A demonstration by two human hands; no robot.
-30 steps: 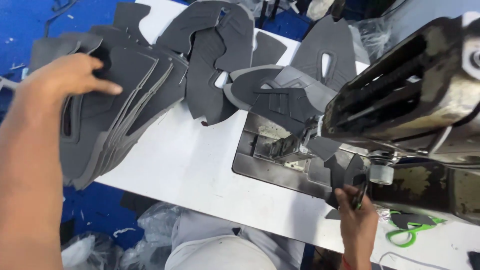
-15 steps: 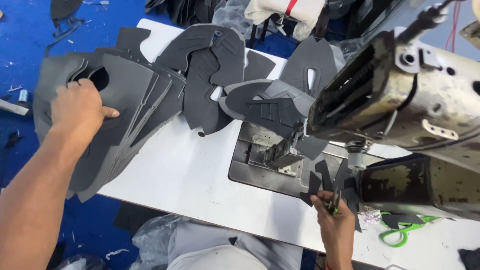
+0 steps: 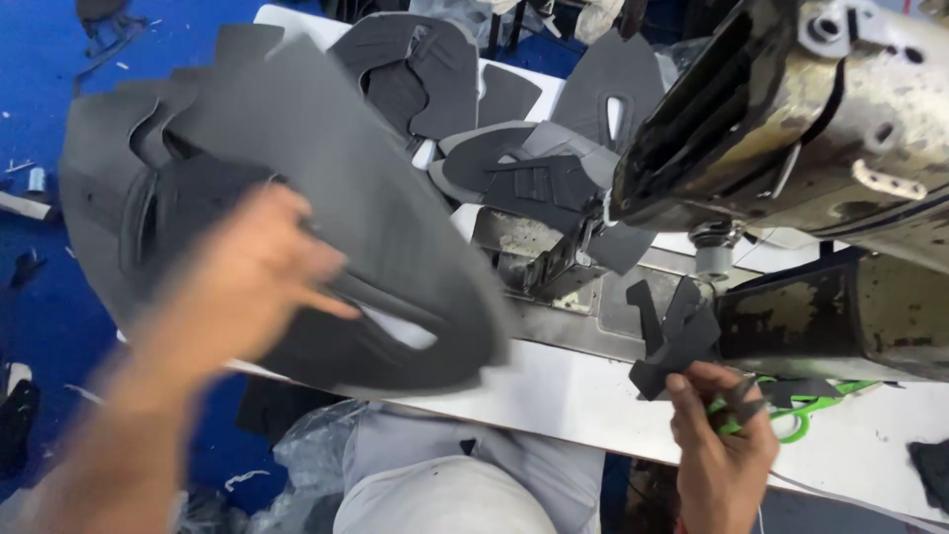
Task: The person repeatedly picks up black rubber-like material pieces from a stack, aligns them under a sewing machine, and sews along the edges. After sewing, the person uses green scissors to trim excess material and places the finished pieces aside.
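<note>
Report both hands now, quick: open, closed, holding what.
Left hand: blurred, gripping a large grey cut sheet off the pile.
Right hand: closed on a small dark cut piece beside the sewing machine.

The light is bright and even, with only soft shadows. The left hand [image 3: 252,287] and the large grey piece [image 3: 326,198] it holds are strongly blurred by motion. The sewing machine [image 3: 791,109] on the right is sharp, with faint glare on its metal.
</note>
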